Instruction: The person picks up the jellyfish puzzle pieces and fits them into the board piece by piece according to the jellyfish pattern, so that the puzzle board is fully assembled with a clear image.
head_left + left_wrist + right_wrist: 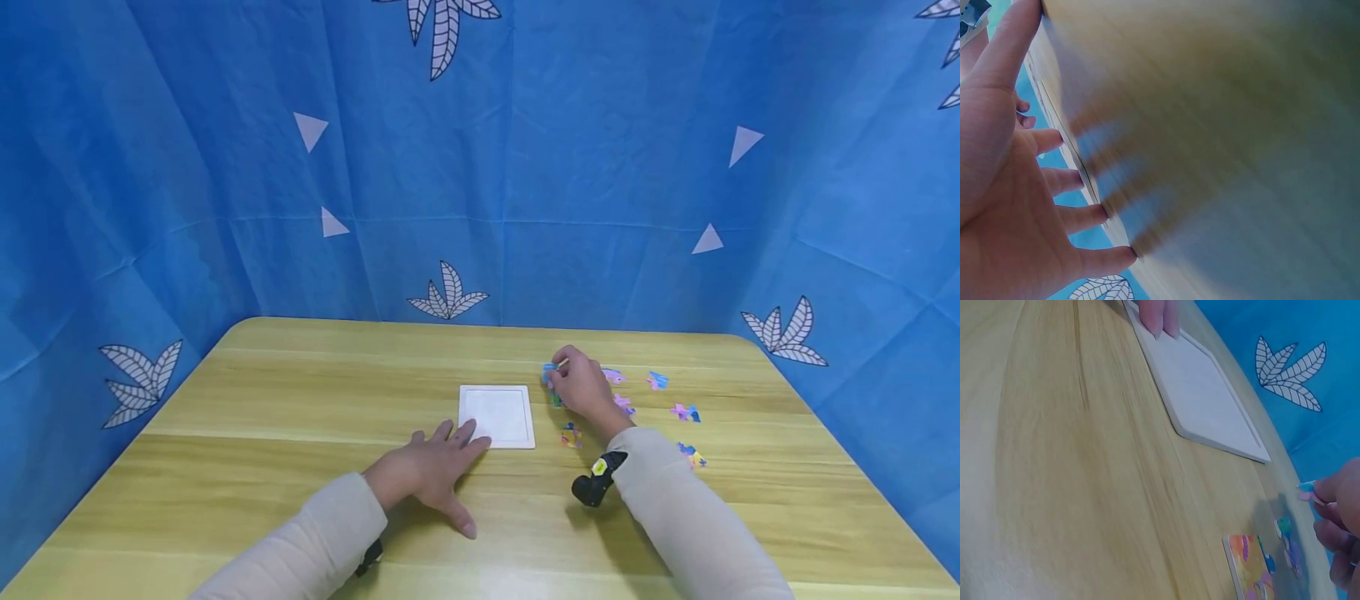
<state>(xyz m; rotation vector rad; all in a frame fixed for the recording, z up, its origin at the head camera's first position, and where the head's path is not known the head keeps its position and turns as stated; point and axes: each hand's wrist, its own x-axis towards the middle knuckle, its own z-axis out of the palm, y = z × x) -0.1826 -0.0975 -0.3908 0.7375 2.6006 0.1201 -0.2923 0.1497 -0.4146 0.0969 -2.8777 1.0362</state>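
A white square puzzle tray (497,417) with a raised rim lies in the middle of the table. My left hand (438,468) is spread flat, its fingertips touching the tray's near left corner; two of its fingers (1159,315) show on the tray in the right wrist view. To the right of the tray, my right hand (583,385) pinches a small blue and pink jigsaw piece (1307,492) between thumb and finger, just above the table. Below that hand lie an orange and yellow jigsaw piece (1249,565) and a purple and green one (1289,544).
More jigsaw pieces lie scattered at the right, among them a pink and blue one (686,412), a yellow and blue one (692,454) and a light blue one (657,381). The wooden table (300,400) meets a blue curtain (600,167) at its back and sides.
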